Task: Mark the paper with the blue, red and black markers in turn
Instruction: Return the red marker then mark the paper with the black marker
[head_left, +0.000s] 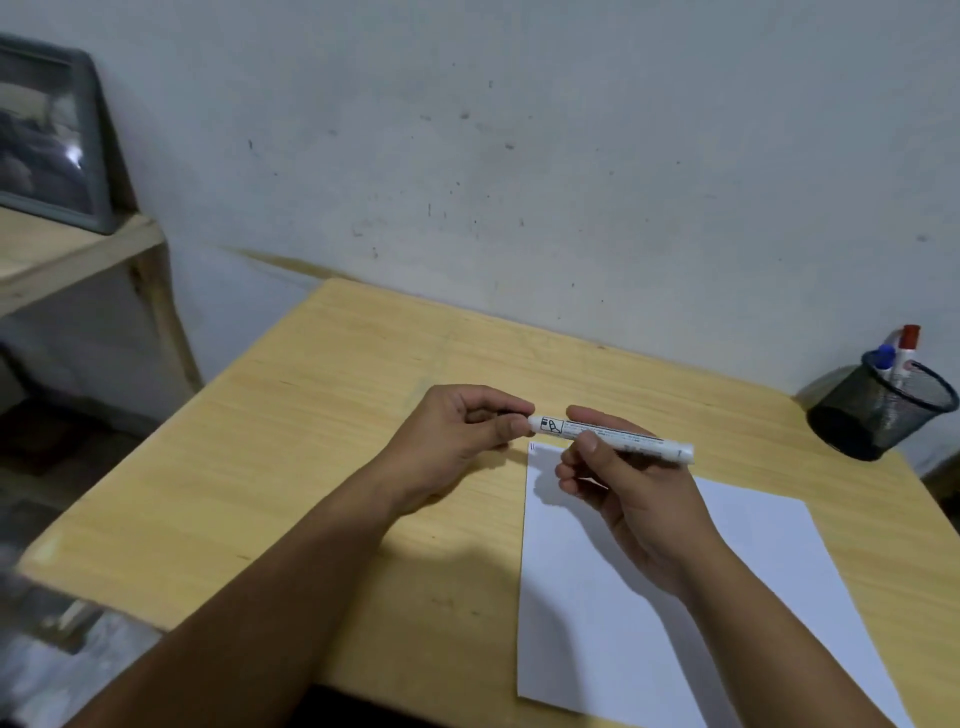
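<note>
dim, soft light | glare on picture frame (47, 130) | wide-angle bending, blurred lower-left corner

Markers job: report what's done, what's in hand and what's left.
Done, apparently: blue marker and red marker stand in the mesh cup; small marks sit at the paper corner. In hand: right hand holds a marker, left hand at its cap end. Left: its mark.

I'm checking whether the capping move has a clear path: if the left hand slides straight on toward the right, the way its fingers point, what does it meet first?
Probably the marker: the left hand already pinches its near end, and the right hand grips the barrel just beyond.
</note>
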